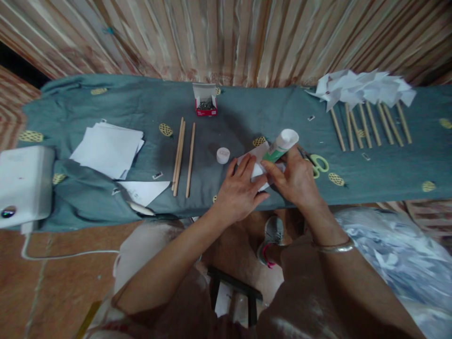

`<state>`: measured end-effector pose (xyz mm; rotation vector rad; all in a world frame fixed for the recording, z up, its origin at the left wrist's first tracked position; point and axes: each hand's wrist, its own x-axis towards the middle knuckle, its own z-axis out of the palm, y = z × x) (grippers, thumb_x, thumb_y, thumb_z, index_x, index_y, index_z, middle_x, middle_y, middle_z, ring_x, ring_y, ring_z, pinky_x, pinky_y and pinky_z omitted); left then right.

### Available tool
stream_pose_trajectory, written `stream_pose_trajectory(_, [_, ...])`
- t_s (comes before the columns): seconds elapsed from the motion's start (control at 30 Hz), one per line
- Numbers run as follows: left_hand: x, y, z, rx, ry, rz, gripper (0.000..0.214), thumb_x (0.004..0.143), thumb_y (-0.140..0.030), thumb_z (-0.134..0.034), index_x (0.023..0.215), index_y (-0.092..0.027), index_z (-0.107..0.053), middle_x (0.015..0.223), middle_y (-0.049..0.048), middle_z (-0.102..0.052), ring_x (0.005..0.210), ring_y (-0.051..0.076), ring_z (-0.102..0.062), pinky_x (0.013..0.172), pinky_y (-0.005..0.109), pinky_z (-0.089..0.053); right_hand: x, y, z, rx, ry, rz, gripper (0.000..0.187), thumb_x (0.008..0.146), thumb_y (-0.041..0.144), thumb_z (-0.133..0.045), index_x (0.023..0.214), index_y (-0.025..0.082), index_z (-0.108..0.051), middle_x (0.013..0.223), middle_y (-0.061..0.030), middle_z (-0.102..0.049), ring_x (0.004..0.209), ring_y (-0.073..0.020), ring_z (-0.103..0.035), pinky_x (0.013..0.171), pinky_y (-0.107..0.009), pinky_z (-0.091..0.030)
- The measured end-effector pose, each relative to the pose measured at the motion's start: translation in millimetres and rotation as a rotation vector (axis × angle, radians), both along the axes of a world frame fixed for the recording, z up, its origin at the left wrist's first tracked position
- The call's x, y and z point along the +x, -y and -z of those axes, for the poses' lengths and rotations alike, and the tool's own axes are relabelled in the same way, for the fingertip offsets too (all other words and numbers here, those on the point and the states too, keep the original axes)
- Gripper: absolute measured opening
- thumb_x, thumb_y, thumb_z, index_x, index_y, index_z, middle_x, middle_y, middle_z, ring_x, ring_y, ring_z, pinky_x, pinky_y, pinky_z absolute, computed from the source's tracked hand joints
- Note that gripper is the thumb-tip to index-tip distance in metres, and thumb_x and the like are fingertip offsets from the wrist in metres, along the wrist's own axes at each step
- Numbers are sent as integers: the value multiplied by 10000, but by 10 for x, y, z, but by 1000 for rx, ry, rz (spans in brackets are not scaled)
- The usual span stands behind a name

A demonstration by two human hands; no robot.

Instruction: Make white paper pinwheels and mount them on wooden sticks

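My right hand (298,179) is closed round a white and green glue stick (277,147), which leans to the right with its lower end at the white paper (260,150). My left hand (238,190) lies on that paper with its fingers spread, pressing it to the table; much of the sheet is hidden under both hands. A round white cap (223,155) rests just left of my left hand's fingertips. Right beside my right hand are scissors (319,164) with light green handles, their blades partly hidden.
Loose wooden sticks (190,160) and a stack of white paper (108,147) lie left. An open red box (206,106) of small metal pieces stands behind. Paper pinwheels (365,89) on sticks lie far right. A white device (26,183) with a cable is at the left edge.
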<state>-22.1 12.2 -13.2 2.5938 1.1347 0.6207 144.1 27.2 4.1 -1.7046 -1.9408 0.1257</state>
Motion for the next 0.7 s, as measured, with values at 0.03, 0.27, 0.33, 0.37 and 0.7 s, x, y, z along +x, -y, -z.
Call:
stream_pose_trajectory(0.03, [1,0,2,0,0,-1,388,843,-410,-626,1152,-174,-639,1424,227,-456,1373,373,-362,1102,589,-278,-7,-3,-3,-5,-4,3,461,866,591,-489,1034,166,-545,803,-104,-683,751,-285,-659,667,-395,-509])
stream_pose_trajectory(0.27, [-2,-2,4,0,1,3,369,841,-410,-628,1122,-170,-648,1434,222,-448,1380,368,-352,1103,593,-276,-46,-16,-31,-47,-47,-4,396,864,532,-529,1022,169,-541,814,-96,-679,746,-269,-650,692,-391,-508])
stream_pose_trajectory(0.33, [-3,-1,-2,-3,-3,3,363,839,-406,-631,1112,-166,-652,1438,225,-443,1382,370,-350,1102,593,-277,-54,-18,-34,-58,-49,-7,406,865,526,-531,1038,159,-540,833,-108,-685,761,-274,-654,701,-392,-509])
stream_pose_trajectory(0.37, [-3,-1,-5,-3,-4,3,362,839,-403,-633,1110,-164,-652,1438,226,-443,1382,371,-350,1102,592,-278,-58,-18,-35,-61,-48,-9,410,865,524,-533,1042,155,-540,841,-114,-689,768,-276,-657,704,-391,-509])
stream_pose_trajectory(0.7, [-4,-9,3,9,-7,2,351,840,-411,-629,1092,-167,-648,1435,207,-454,1375,370,-359,1088,604,-296,-52,25,-19,-56,-35,-44,468,873,583,-487,1054,157,-552,842,-124,-704,779,-289,-676,670,-394,-521])
